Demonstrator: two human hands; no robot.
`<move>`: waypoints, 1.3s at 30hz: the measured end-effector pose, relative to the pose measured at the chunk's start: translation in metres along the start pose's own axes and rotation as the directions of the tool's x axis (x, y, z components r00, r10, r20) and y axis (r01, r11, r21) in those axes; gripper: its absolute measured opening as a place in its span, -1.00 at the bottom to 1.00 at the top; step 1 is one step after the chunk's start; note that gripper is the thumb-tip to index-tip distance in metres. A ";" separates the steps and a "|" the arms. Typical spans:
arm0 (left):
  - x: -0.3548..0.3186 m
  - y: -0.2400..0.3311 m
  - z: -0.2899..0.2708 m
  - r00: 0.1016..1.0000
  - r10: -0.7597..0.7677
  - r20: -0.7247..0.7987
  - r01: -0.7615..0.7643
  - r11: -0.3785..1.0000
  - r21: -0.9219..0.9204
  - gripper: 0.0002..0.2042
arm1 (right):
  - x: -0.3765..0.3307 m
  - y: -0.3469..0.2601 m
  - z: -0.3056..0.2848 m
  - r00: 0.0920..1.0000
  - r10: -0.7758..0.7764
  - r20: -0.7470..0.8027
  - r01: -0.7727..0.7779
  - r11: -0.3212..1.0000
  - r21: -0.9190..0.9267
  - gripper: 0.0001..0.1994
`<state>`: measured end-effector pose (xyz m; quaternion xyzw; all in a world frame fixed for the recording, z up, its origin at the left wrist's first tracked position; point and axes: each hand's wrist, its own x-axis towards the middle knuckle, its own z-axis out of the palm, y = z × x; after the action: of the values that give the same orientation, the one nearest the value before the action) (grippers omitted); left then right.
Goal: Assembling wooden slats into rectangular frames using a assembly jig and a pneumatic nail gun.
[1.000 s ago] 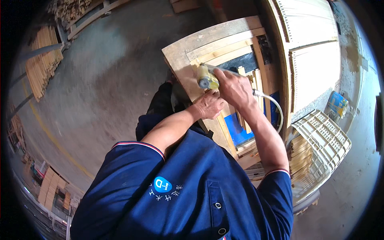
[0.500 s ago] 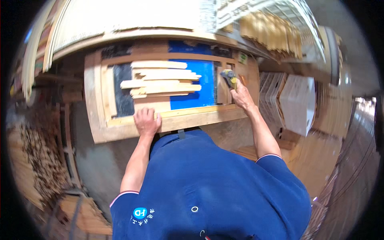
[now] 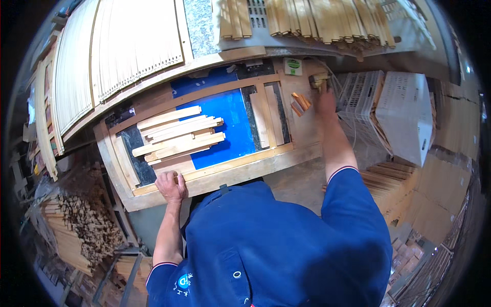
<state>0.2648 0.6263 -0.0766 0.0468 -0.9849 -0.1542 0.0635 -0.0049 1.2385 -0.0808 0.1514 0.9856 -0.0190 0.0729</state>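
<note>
My left hand (image 3: 171, 187) rests on the near wooden edge of the workbench (image 3: 230, 174), thumb apart from the bent fingers. A loose stack of pale wooden strips (image 3: 179, 134) lies beyond it, across a blue panel (image 3: 225, 128) inside the bench's raised wooden frame. At the bench's right end my right hand (image 3: 326, 102) is closed around a yellow-and-black hand tool (image 3: 319, 80); its exact kind is hard to make out. Beside that hand lie short copper-coloured strips (image 3: 300, 104). Farther back is a small white-and-green packet (image 3: 293, 66).
Slatted pale panels (image 3: 135, 36) cover the surface behind the bench. Bundled wooden strips (image 3: 327, 20) lie at the back right. White plastic crates (image 3: 401, 112) stand right of the bench, near a thin cable or hose (image 3: 335, 77). A large bundle of sticks (image 3: 87, 225) sits at lower left.
My right hand has carried the yellow-and-black tool right and away, to the bench's far right end. The left hand stays on the near edge. The view has turned, tilting the bench.
</note>
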 end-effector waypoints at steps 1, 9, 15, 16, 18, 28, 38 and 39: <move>0.001 0.002 0.001 1.000 -0.001 0.020 0.001 1.000 -0.002 -0.81 | 0.010 0.010 0.006 0.999 -0.042 -0.028 0.040 0.998 -0.046 -0.30; 0.001 0.009 -0.002 1.000 -0.024 0.017 0.023 0.999 0.024 -0.83 | 0.006 -0.051 -0.002 0.841 -0.414 -0.347 0.496 0.847 0.192 -0.54; 0.003 0.005 0.001 0.999 0.025 0.025 -0.024 1.000 -0.004 -0.84 | -0.041 -0.279 0.055 0.580 -0.791 -0.196 0.802 0.512 0.306 -0.59; -0.003 0.004 -0.001 1.000 0.011 0.017 -0.011 1.000 0.013 -0.83 | -0.053 -0.307 0.030 0.507 -0.862 0.031 0.857 0.507 0.088 -0.53; -0.009 -0.003 0.003 1.000 -0.009 0.021 0.009 1.000 0.010 -0.80 | -0.070 -0.331 -0.011 0.632 -0.773 0.052 0.764 0.633 0.122 -0.38; 0.010 -0.020 -0.018 0.960 0.177 0.219 -0.163 0.983 -0.080 -0.63 | -0.097 -0.322 -0.096 0.634 -0.771 0.050 0.749 0.629 0.209 -0.45; 0.091 0.062 -0.159 0.426 0.639 0.640 -0.709 0.676 -0.203 -0.63 | -0.291 -0.136 -0.220 0.669 -0.289 -0.685 0.548 0.814 0.191 -0.54; 0.090 0.085 -0.161 0.396 0.680 0.617 -0.780 0.604 -0.165 -0.63 | -0.318 -0.122 -0.214 0.625 -0.142 -0.767 0.466 0.857 0.221 -0.51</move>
<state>0.1926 0.6486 0.1112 -0.4393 -0.8727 -0.0417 -0.2089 0.2289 1.0405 0.1802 -0.0153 0.9167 -0.1706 -0.3611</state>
